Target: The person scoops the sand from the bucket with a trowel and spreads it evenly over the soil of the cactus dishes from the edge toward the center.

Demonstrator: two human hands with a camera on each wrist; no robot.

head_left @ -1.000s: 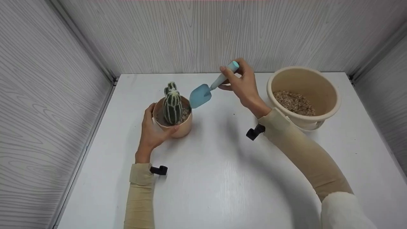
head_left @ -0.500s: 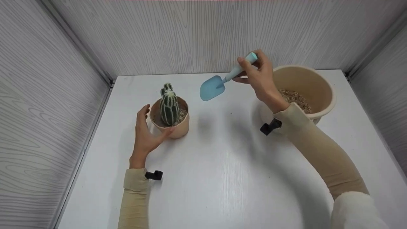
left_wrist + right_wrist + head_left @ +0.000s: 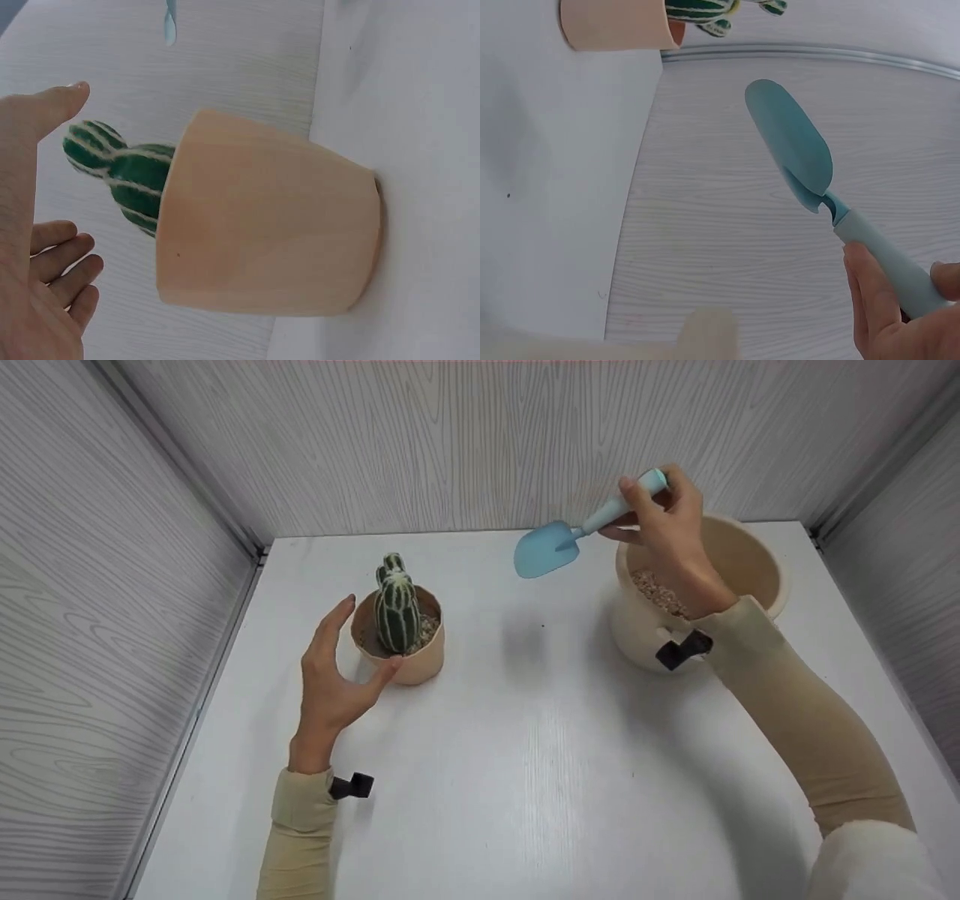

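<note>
The trowel (image 3: 547,549) has swung to the bucket (image 3: 765,556) at 2 o'clock, pinched by the right hand (image 3: 671,529); the left hand (image 3: 330,675) has let go of the pot (image 3: 416,660) and spreads empty at 9 o'clock.

I see a white bench (image 3: 525,750) with two things standing on it — a small pot (image 3: 409,656) holding a cactus (image 3: 395,611) at left, a big gravel-filled tub (image 3: 652,637) at right, well apart.

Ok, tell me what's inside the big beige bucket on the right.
The bucket holds pale, coarse gravel, seen at its left inner side. The right hand, holding the blue trowel, and its forearm cover most of the rest, so the fill level is unclear.
</note>
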